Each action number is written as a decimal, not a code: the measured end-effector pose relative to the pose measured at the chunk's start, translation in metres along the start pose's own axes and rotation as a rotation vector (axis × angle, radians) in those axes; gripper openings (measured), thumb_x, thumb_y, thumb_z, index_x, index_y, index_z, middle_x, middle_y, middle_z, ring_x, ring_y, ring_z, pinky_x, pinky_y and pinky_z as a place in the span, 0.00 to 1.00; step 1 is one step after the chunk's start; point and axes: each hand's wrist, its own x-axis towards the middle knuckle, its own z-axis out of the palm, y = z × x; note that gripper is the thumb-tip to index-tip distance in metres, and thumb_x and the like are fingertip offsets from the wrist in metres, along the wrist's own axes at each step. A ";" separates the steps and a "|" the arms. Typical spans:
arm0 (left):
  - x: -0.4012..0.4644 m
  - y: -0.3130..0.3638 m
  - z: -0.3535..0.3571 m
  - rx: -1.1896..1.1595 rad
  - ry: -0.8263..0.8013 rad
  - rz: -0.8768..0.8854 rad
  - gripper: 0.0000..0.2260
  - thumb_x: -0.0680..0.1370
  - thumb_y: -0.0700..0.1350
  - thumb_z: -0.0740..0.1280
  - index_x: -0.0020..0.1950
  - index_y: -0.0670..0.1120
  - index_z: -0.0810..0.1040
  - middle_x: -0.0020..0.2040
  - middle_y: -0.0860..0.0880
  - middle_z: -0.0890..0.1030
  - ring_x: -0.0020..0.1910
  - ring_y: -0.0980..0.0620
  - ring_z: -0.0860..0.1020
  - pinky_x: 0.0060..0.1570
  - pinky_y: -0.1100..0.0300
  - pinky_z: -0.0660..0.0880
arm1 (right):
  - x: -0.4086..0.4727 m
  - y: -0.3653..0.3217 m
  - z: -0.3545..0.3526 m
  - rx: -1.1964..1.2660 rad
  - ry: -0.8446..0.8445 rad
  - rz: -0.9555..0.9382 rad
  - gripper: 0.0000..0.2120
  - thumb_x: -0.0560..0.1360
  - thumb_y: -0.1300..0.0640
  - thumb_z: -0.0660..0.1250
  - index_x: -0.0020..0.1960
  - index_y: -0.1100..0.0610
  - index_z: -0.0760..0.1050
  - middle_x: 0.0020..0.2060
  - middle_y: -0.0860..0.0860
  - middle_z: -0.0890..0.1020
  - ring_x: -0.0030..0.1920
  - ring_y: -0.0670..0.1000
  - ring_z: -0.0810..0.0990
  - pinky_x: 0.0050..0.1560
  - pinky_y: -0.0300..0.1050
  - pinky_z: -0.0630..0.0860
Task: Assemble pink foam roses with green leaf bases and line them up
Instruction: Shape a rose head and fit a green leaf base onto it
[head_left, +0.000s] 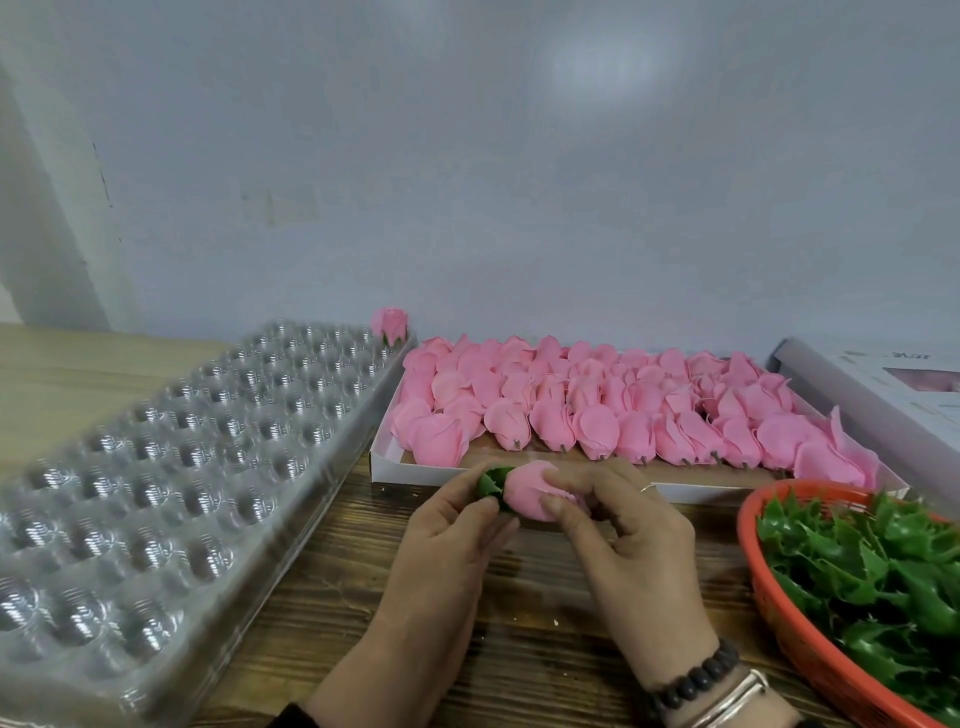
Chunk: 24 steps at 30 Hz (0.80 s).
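Risk: soft petals creasing, or green leaf base seating crooked, under finger pressure.
Left hand (447, 525) pinches the green plastic leaf base (491, 482); right hand (628, 525) grips the pink foam rose (530, 491), both above the wooden surface (519, 623), near the white tray of unfinished pink roses (597, 410). One finished rose (389, 323) stands at the clear cell tray's (156, 467) far corner.
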 end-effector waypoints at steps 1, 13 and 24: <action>0.000 0.000 0.000 -0.004 0.010 0.006 0.19 0.77 0.30 0.56 0.43 0.45 0.85 0.49 0.43 0.84 0.50 0.50 0.81 0.51 0.61 0.77 | 0.000 0.000 0.000 0.000 0.005 0.001 0.10 0.67 0.69 0.73 0.44 0.56 0.82 0.38 0.44 0.79 0.43 0.39 0.76 0.44 0.26 0.70; 0.002 -0.001 -0.001 -0.133 0.005 -0.034 0.15 0.76 0.29 0.55 0.55 0.39 0.78 0.54 0.40 0.82 0.55 0.47 0.79 0.55 0.58 0.76 | -0.001 -0.002 0.000 0.030 0.018 -0.066 0.06 0.68 0.63 0.70 0.44 0.55 0.81 0.40 0.42 0.79 0.44 0.37 0.77 0.45 0.26 0.70; 0.000 -0.007 0.003 -0.126 -0.077 -0.029 0.17 0.76 0.28 0.55 0.51 0.42 0.81 0.50 0.42 0.83 0.50 0.50 0.81 0.54 0.59 0.76 | -0.001 -0.001 0.002 -0.048 0.005 -0.092 0.05 0.67 0.61 0.70 0.43 0.54 0.82 0.39 0.36 0.75 0.43 0.32 0.75 0.45 0.22 0.67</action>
